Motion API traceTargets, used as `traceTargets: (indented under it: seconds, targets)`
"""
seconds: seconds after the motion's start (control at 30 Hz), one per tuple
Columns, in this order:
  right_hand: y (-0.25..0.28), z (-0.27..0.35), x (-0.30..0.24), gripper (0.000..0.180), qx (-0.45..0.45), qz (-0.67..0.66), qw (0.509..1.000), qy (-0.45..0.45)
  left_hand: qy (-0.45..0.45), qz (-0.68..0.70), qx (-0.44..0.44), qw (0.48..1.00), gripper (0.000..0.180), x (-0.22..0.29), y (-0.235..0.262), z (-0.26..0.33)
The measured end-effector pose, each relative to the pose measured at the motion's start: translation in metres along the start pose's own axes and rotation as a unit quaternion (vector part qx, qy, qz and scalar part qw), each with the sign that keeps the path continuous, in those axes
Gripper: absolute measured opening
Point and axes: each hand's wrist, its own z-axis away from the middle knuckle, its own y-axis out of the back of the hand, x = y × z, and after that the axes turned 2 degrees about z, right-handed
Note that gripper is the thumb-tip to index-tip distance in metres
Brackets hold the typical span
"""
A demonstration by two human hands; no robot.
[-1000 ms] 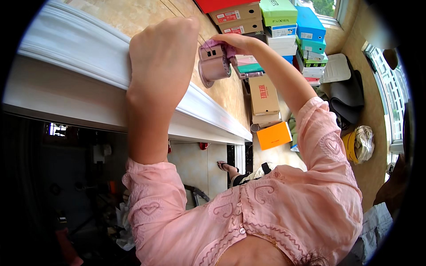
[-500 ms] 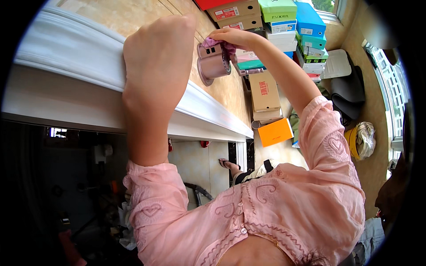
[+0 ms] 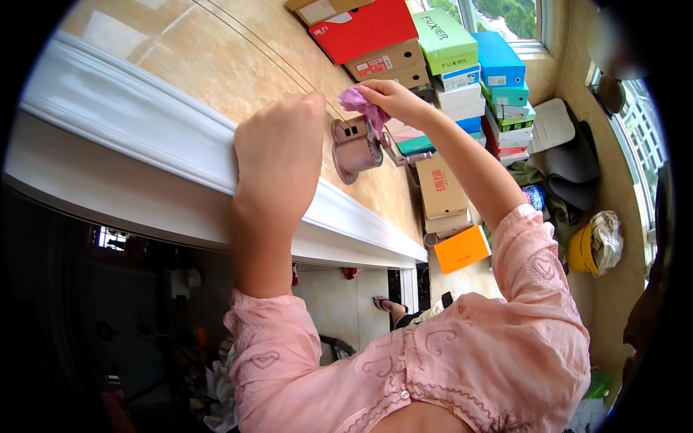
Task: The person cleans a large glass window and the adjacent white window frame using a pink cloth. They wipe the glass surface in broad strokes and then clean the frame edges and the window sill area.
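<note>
From the head camera, everything can be placed against the white door-frame moulding (image 3: pixel 144 151) that runs across the tan tiled wall (image 3: pixel 238 58). The left hand (image 3: pixel 278 155) lies over the moulding's upper edge, fingers curled together against it; whether it grips anything cannot be told, since only the back of the hand shows. Just beyond the moulding, on the tiles, sits a pinkish metal wall fitting (image 3: pixel 355 148) (round base, short cylinder sticking out). The right hand (image 3: pixel 390 97) is above that fitting, well past the moulding, with thumb and fingertips pressed together on a crumpled purple cloth (image 3: pixel 363 107). The cloth hangs down from the pinch and touches the top of the fitting.

Farther along the wall from the moulding stands a stack of shoe boxes (image 3: pixel 447 65), red, green, blue and brown, with an orange box (image 3: pixel 462 249) lower down near the moulding's end. Both arms wear pink embroidered sleeves (image 3: pixel 534 289). Below the moulding the doorway opening is dark.
</note>
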Motion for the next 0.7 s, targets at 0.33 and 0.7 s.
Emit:
traceTargets:
  seconds: [0.33, 0.7]
  targets:
    - [-0.016, 0.011, 0.036, 0.026, 0.037, 0.2, 0.957, 0.208, -0.018, 0.004, -0.008, 1.0, 0.02, -0.002, -0.004, 0.0]
    - [-0.045, -0.013, -0.033, 0.024, 0.074, 0.111, 0.966, 0.22, -0.017, 0.014, 0.002, 1.0, 0.022, 0.0, -0.002, 0.0]
